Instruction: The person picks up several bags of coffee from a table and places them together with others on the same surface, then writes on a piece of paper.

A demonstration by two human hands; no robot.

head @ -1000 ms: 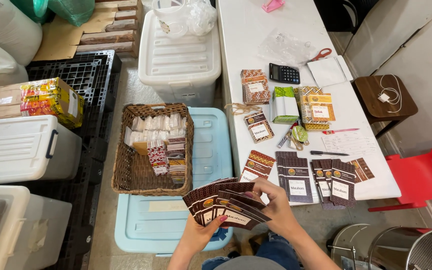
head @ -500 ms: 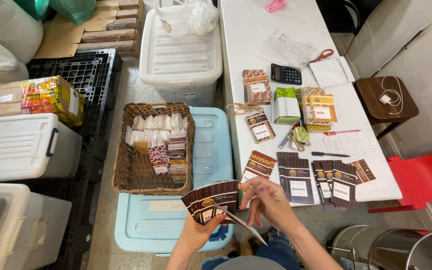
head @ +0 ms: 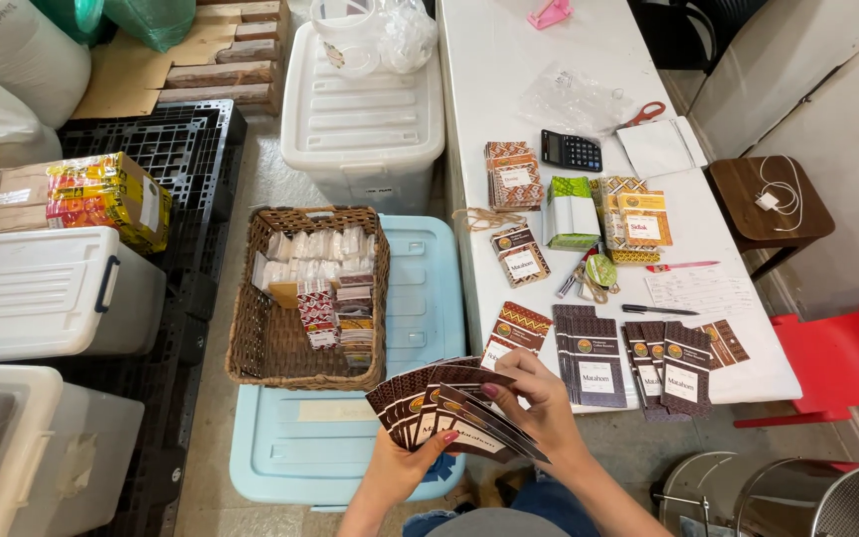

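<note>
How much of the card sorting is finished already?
Done, it seems: several stacks of brown cards lie sorted along the table edge. In hand: the left hand holds a fan of cards, and the right hand is picking at it. Left: that whole fan, maybe more packets in the basket.

wicker basket (head: 251, 348) of small packets atop pale blue bin (head: 420, 288) | white lidded bin (head: 365, 119) behind | black calculator (head: 571, 151), red-handled scissors (head: 640, 114), black pen (head: 658, 309), green box (head: 571, 211) on white desk (head: 499, 70) | brown stool (head: 768, 204) with white cable, right | red chair (head: 847, 358) near
</note>
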